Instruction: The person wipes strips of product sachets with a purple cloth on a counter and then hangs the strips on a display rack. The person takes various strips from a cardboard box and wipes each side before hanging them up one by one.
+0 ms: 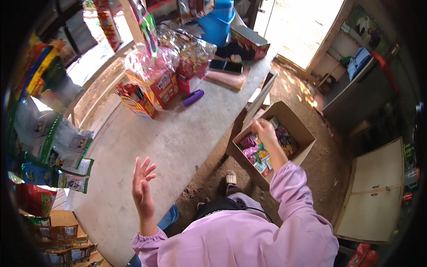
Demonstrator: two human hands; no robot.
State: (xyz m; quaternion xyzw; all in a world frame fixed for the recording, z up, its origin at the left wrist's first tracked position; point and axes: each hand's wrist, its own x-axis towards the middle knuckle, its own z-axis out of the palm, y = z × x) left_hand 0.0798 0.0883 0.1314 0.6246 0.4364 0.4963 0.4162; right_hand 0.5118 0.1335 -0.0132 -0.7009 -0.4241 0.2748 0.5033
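My left hand (144, 190) is raised over the near part of the concrete counter (160, 143), its fingers apart and nothing in them. To the right, my right hand (265, 131) is above an open cardboard box (302, 147) beside the counter. Its fingers are curled near the box's far-left edge; whether they pinch anything is not clear. Inside the box lies a jumble of small colourful packets (252, 148), some purple and some green, partly hidden by my hand and forearm. One cardboard flap (262, 96) stands raised at the box's far side.
A purple marker-like object (193, 97) lies beside printed snack boxes (163, 90). Farther back are a phone (225, 66) and a blue bucket (217, 28). Sachet strips (50, 143) hang at left. A pale cabinet (372, 193) stands right, and an open doorway (297, 30) beyond.
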